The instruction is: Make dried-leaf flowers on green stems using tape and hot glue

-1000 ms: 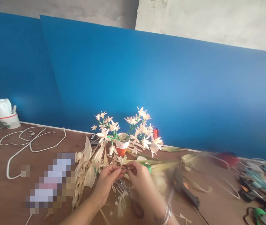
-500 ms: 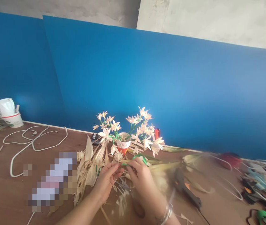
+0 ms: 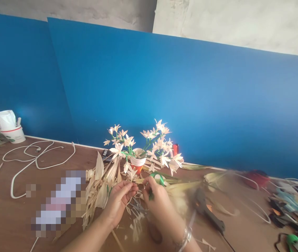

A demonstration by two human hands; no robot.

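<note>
My left hand (image 3: 120, 199) is closed in a pinch at the base of a pale husk flower (image 3: 132, 174), whose petals point up above the fingertips. Just to its right, my right hand (image 3: 161, 203) has its fingers curled around a strip of green tape (image 3: 151, 194), part of which shows under the palm. A green tape roll (image 3: 161, 180) lies behind the right hand. Beyond both hands stands a paper cup (image 3: 138, 162) holding green-stemmed pale flowers (image 3: 162, 147). Scissors (image 3: 140, 208) rest below the hands, partly hidden by the right wrist.
Dried husks (image 3: 101, 197) are heaped left of my hands. To the right lies a dark glue gun (image 3: 208, 212) with its cord. A white cable (image 3: 36, 159) coils at the left near a white tub (image 3: 12, 134). Assorted tools (image 3: 296, 210) crowd the far right.
My right hand has drawn slightly back from the left fingertips and curled more. The green strip that showed between the hands now shows under the right palm. The left hand is nearly still.
</note>
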